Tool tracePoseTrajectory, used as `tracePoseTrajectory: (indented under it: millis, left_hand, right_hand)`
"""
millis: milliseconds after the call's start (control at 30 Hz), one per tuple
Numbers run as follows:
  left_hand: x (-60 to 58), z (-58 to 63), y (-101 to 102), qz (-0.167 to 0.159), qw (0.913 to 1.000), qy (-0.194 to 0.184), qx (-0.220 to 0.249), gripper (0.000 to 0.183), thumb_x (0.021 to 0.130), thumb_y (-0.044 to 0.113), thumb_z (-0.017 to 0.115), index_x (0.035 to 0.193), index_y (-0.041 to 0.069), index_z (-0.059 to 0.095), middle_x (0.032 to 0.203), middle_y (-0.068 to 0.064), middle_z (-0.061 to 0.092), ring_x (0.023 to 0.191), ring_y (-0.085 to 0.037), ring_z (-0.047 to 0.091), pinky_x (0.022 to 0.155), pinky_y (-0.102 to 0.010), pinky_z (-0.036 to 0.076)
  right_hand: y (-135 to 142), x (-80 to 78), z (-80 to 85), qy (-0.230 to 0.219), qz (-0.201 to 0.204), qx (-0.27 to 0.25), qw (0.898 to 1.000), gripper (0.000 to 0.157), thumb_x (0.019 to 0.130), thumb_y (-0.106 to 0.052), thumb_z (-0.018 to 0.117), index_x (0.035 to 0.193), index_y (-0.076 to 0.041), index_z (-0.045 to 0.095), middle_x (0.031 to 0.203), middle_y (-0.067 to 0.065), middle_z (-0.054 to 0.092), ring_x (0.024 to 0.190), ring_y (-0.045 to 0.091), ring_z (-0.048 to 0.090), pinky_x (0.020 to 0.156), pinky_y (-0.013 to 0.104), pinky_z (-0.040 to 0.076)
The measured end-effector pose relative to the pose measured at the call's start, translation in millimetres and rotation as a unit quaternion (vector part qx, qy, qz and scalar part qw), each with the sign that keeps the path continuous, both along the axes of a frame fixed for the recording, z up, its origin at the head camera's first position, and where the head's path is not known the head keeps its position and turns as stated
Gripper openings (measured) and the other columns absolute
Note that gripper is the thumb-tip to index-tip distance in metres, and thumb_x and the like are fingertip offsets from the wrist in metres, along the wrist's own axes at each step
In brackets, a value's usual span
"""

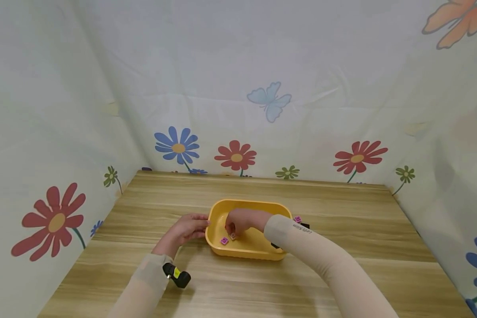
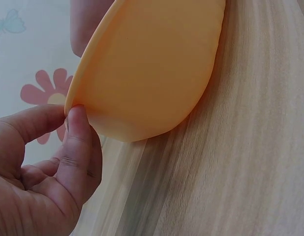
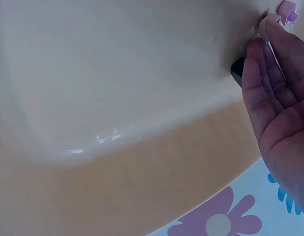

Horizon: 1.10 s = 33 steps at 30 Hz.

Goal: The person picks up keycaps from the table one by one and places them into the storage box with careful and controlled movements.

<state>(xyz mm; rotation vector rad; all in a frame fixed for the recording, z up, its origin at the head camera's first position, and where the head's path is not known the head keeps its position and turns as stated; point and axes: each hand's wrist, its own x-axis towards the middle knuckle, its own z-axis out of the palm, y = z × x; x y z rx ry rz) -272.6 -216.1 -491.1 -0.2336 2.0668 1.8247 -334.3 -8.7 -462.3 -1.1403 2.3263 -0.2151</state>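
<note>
A yellow plastic basin (image 1: 246, 254) with rounded corners sits on the wooden table. My left hand (image 1: 187, 228) is at its left end; in the left wrist view, thumb and fingers pinch the basin's rim (image 2: 88, 59). Reaching inside, my right hand (image 1: 240, 221) has its fingertips down near the basin floor. Between thumb and fingers it pinches a small pale piece (image 3: 264, 28), whose kind I cannot make out. A small pink-purple block (image 1: 224, 240) lies on the basin floor close by. Some dark thing (image 3: 236, 72) shows behind the right fingers, mostly hidden.
Another small pink block (image 1: 297, 219) is on the table just right of the basin, beside the right wrist. The wooden table (image 1: 342, 212) reaches back to a hanging cloth (image 1: 314, 119) printed with flowers and butterflies, which also stands along both sides.
</note>
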Motion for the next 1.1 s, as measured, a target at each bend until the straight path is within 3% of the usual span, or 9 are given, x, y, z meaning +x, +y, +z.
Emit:
tracePoseTrajectory:
  millis: [200,500,733,1100]
  left_hand:
    - [0.3,1.6,0,-0.001,1.0000,-0.001,0.006,0.042,0.099,0.005,0.060,0.136,-0.014,0.053,0.095,-0.005,0.071,0.078,-0.010,0.065,0.067,-0.018,0.059]
    - [0.7,3.4,2,0.003,1.0000,-0.005,0.001,0.043,0.099,0.006,0.061,0.137,-0.013,0.052,0.096,-0.005,0.072,0.078,-0.009,0.065,0.067,-0.018,0.059]
    - [0.5,1.8,2,0.005,1.0000,-0.002,-0.006,0.045,0.099,0.007,0.062,0.138,-0.013,0.052,0.103,-0.010,0.073,0.079,-0.010,0.066,0.068,-0.019,0.060]
    - [1.4,2.6,1,0.002,0.9999,-0.001,-0.010,0.046,0.099,0.007,0.061,0.139,-0.013,0.051,0.110,-0.017,0.073,0.081,-0.010,0.067,0.068,-0.019,0.060]
  right_hand:
    - [-1,1.4,1.6,0.011,0.004,0.011,1.000,0.009,0.090,-0.001,0.073,0.089,-0.010,0.074,0.079,-0.006,0.062,0.070,0.004,0.049,0.066,0.014,0.042]
    - [1,2.8,5.1,0.008,-0.020,0.029,0.999,0.013,0.094,-0.004,0.072,0.103,-0.010,0.078,0.102,0.000,0.075,0.080,0.005,0.055,0.081,0.017,0.054]
    - [4,3.2,9.4,0.014,-0.025,0.039,0.999,0.018,0.095,-0.003,0.069,0.109,-0.009,0.079,0.107,0.002,0.077,0.082,0.005,0.057,0.083,0.018,0.056]
    - [13,-1.6,25.0,0.005,-0.047,0.040,0.998,0.024,0.093,0.000,0.071,0.116,-0.006,0.077,0.114,0.008,0.076,0.090,0.009,0.060,0.097,0.031,0.059]
